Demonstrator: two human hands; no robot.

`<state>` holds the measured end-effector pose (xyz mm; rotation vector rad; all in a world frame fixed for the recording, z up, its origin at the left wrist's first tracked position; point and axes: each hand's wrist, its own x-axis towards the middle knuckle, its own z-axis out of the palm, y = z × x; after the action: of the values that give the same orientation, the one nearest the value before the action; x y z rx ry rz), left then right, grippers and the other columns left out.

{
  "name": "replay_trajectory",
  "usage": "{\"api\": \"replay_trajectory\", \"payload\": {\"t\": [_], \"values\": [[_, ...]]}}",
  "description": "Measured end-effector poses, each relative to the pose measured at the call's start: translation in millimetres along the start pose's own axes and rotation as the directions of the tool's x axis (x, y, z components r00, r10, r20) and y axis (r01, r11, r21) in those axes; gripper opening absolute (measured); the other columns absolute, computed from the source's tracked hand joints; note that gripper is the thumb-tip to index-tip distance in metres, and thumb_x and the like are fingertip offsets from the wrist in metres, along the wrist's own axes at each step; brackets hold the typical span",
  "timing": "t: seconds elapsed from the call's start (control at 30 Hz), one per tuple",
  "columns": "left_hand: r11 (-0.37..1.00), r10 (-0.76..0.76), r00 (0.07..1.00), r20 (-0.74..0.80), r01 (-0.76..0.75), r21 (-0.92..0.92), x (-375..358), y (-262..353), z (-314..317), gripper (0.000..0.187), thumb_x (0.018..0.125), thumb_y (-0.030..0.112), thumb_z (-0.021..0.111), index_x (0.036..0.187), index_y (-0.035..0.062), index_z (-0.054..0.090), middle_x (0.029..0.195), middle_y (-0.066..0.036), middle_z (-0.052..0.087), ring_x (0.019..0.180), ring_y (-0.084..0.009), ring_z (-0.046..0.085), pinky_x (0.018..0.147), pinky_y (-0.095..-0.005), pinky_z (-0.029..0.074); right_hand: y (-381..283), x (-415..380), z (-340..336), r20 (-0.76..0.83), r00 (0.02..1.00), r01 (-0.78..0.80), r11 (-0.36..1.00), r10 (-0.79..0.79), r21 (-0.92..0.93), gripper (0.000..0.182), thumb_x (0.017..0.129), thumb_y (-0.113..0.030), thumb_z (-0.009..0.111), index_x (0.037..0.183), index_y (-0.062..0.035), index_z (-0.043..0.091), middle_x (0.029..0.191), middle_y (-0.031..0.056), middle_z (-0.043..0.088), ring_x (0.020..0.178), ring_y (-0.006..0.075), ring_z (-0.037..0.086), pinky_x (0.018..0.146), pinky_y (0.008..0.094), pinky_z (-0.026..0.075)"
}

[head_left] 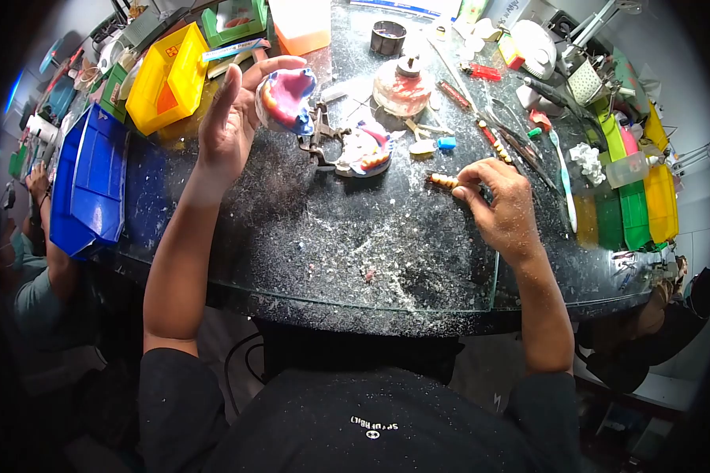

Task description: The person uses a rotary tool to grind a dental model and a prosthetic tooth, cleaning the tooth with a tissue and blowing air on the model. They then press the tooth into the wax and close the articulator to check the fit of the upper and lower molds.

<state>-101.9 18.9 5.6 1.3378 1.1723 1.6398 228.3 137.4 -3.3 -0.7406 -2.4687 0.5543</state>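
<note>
One dusty black bench (pixel 292 260) carries your work. Ahead of you, the hinged dental model (pixel 315 150) gapes open. Your left hand (pixel 227 130) is spread, thumb clear, fingers behind the model's raised half (pixel 288 94), apparently propping it; whether they clasp it, I cannot tell. Your right hand (pixel 503 205) pinches the small tooth strip (pixel 443 180) by one end, right of the model, likely to leave its teeth exposed.

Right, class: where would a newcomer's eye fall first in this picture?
The pink-and-blue dental model, opened beside the left hand above centre, probably comes first. The big blue bin and the yellow bin stand out at left. Right of the model, the right hand pinches a strip of tooth-shaped pieces.
</note>
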Motion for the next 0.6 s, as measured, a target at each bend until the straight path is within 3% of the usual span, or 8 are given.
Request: {"api": "replay_trajectory", "payload": {"t": [0.13,0.27,0.47,0.57,0.6], "values": [[0.999,0.026,1.000,0.001,-0.026,-0.021,4,-5,-11,0.079,0.099,0.061,0.027,0.134,-0.0060,0.047,0.134,-0.014,0.053,0.123,-0.0216,0.054,0.108,-0.0360,0.037,1,-1,2,-0.006,1.000,0.016,1.000,-0.016,0.011,0.010,0.079,-0.004,0.072,0.084,-0.0008,0.063,0.080,0.0112,0.063,0.077,0.0285,0.062,0.072,0.0382,0.046],[0.999,0.041,0.998,-0.038,-0.040,0.013,4,-5,-9,0.077,0.100,0.060,0.027,0.134,-0.0060,0.047,0.142,-0.012,0.047,0.124,-0.0208,0.053,0.108,-0.0352,0.036,3,-1,2,-0.003,1.000,0.018,1.000,-0.018,0.016,0.010,0.080,-0.003,0.070,0.084,-0.0009,0.062,0.081,0.0118,0.063,0.077,0.0298,0.062,0.073,0.0396,0.047],[1.000,0.020,1.000,-0.022,-0.020,-0.023,2,-6,-10,0.077,0.100,0.060,0.024,0.133,-0.0055,0.048,0.141,-0.012,0.049,0.122,-0.0193,0.053,0.107,-0.0335,0.036,5,-2,5,-0.036,0.997,0.068,0.998,-0.068,0.004,0.010,0.081,-0.002,0.069,0.087,-0.0009,0.061,0.085,0.0129,0.065,0.079,0.0293,0.063,0.073,0.0386,0.048],[0.999,0.049,0.996,-0.071,-0.049,-0.005,4,-9,-14,0.076,0.101,0.059,0.024,0.134,-0.0048,0.047,0.135,-0.013,0.052,0.120,-0.0199,0.055,0.105,-0.0335,0.038,7,0,4,-0.058,0.998,0.038,0.994,-0.032,0.099,0.011,0.080,-0.002,0.070,0.088,-0.0005,0.063,0.088,0.0135,0.067,0.081,0.0290,0.065,0.075,0.0367,0.049],[0.998,0.056,0.995,-0.084,-0.056,0.008,4,-9,-16,0.075,0.101,0.059,0.024,0.134,-0.0046,0.047,0.134,-0.013,0.053,0.119,-0.0201,0.055,0.105,-0.0337,0.038,8,2,3,-0.112,0.992,0.075,0.985,-0.058,0.153,0.012,0.079,-0.004,0.073,0.089,-0.0017,0.065,0.091,0.0117,0.069,0.085,0.0254,0.067,0.076,0.0347,0.050]]}}
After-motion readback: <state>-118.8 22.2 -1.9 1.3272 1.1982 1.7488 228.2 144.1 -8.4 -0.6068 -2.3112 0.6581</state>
